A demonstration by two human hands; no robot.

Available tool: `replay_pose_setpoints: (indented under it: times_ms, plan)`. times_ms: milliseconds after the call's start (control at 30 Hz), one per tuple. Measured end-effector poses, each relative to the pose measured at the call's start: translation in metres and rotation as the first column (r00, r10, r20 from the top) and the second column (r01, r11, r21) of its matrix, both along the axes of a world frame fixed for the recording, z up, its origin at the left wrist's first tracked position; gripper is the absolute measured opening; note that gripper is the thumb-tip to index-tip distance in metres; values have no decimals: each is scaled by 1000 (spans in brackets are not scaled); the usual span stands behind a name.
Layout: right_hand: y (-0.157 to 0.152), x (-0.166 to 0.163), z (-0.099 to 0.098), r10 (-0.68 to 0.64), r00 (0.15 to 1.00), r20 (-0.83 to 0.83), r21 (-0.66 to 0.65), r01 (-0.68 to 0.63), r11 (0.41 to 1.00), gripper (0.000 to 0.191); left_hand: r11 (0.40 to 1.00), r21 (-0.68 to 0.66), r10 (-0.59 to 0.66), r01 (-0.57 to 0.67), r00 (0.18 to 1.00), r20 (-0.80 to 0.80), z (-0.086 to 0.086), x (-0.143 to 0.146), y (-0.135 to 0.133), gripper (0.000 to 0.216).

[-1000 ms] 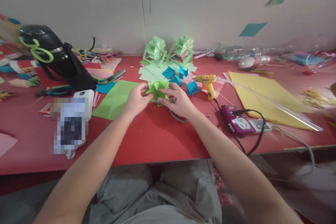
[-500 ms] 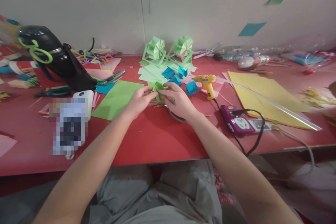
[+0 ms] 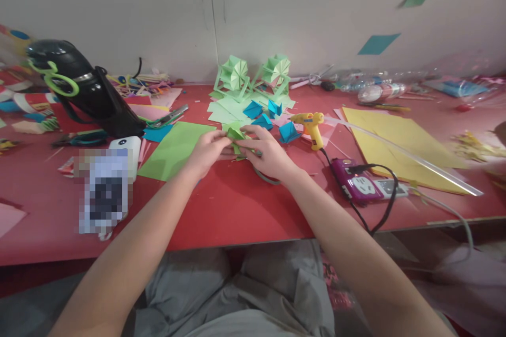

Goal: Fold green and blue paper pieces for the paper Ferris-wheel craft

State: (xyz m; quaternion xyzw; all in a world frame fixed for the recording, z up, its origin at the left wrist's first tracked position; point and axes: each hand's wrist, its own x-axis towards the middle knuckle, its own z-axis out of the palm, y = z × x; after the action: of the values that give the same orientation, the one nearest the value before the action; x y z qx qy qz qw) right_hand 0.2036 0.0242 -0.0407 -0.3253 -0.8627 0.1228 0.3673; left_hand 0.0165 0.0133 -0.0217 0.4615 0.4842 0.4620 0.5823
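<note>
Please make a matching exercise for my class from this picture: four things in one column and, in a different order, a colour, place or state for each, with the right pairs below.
Things
1. folded green paper
2. glue gun
3. power strip
4. bottle

Descriptions
A. mostly purple, with a black plug in it
B. black, towards the left of the picture
C. held between the left hand and right hand
D. yellow

Pairs: 1-C, 2-D, 3-A, 4-B
</note>
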Motion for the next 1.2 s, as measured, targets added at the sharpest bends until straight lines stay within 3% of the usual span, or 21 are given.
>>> replay_pose_setpoints:
  times_ms: [133, 333, 433, 667, 867, 1067, 1200]
  plan:
    - [-1, 1, 1, 20, 998, -54, -25, -21, 999, 28, 1000, 6, 27, -27, 999, -33, 0, 0, 1, 13]
    - [0, 5, 4, 37, 997, -72, -70, -42, 997, 41, 1000, -26, 10, -13, 996, -83, 3, -2, 1, 12]
    - [2, 6, 4, 35, 996, -80, -96, -42, 994, 35, 999, -45, -5, 0, 994, -110, 4, -5, 2, 15]
    - [8, 8, 2, -28, 994, -106, -19, 26, 999, 19, 994, -97, -60, 51, 994, -94, 4, -13, 3, 19]
    - [7, 7, 2, -25, 985, -172, -50, 16, 999, 27, 986, -137, -112, 97, 988, -107, 7, -14, 0, 29]
    - [6, 8, 4, -24, 990, -141, -190, -3, 982, 28, 992, -68, -116, 108, 985, -126, 8, -17, 1, 22]
    - [5, 10, 4, 103, 994, -45, -207, -110, 972, 11, 996, 55, -45, 68, 936, -350, 2, -22, 4, 24]
